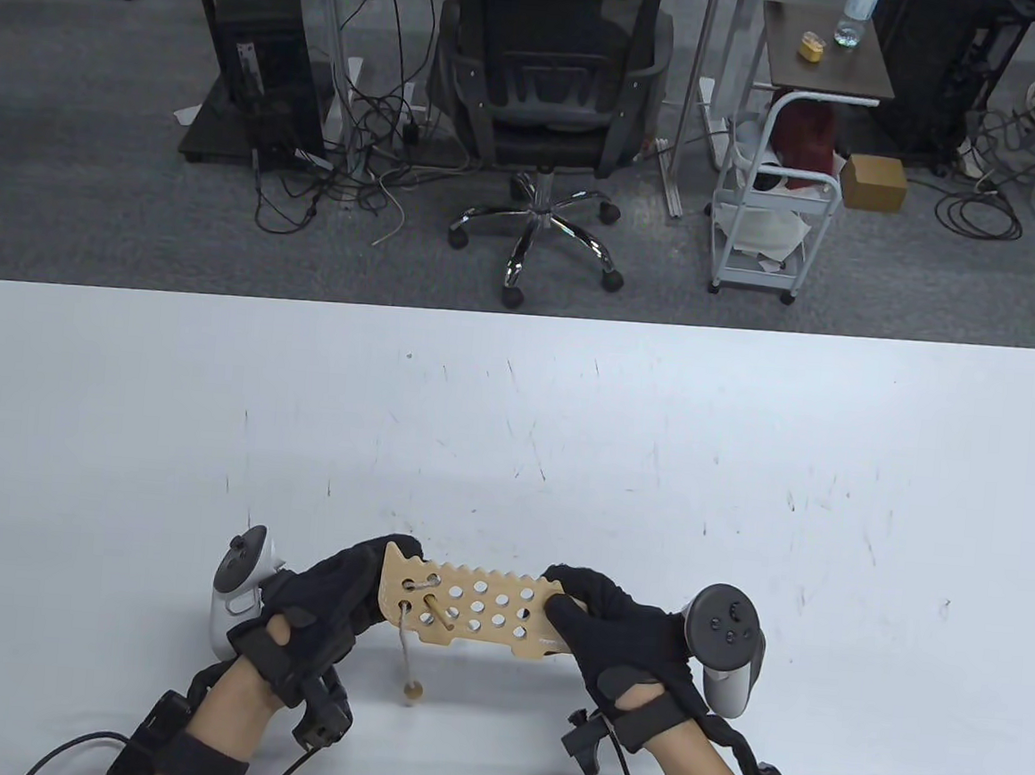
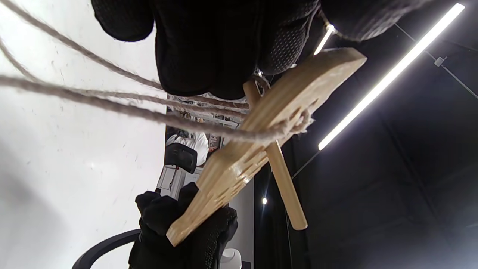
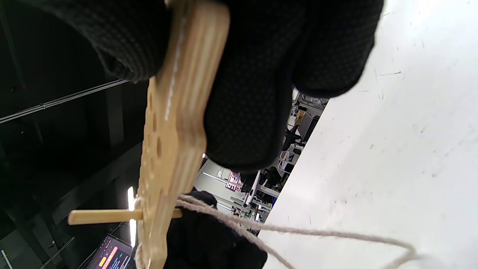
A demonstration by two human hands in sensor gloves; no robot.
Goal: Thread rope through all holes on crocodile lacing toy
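Observation:
The wooden crocodile lacing board (image 1: 473, 609) with several holes is held flat above the table's front edge. My left hand (image 1: 336, 592) grips its left end, and my right hand (image 1: 611, 623) grips its right end. A wooden needle (image 1: 437, 612) sticks through a hole near the left end. Grey rope (image 1: 406, 643) is laced through the leftmost holes and hangs down to a wooden bead (image 1: 412, 690). In the left wrist view the board (image 2: 261, 130), needle (image 2: 285, 183) and rope strands (image 2: 112, 108) show. In the right wrist view the board (image 3: 171, 123), needle (image 3: 104, 215) and rope (image 3: 298, 231) show.
The white table (image 1: 513, 441) stretches out beyond the hands. Past its far edge stand an office chair (image 1: 549, 95), a white cart (image 1: 778, 202) and floor cables.

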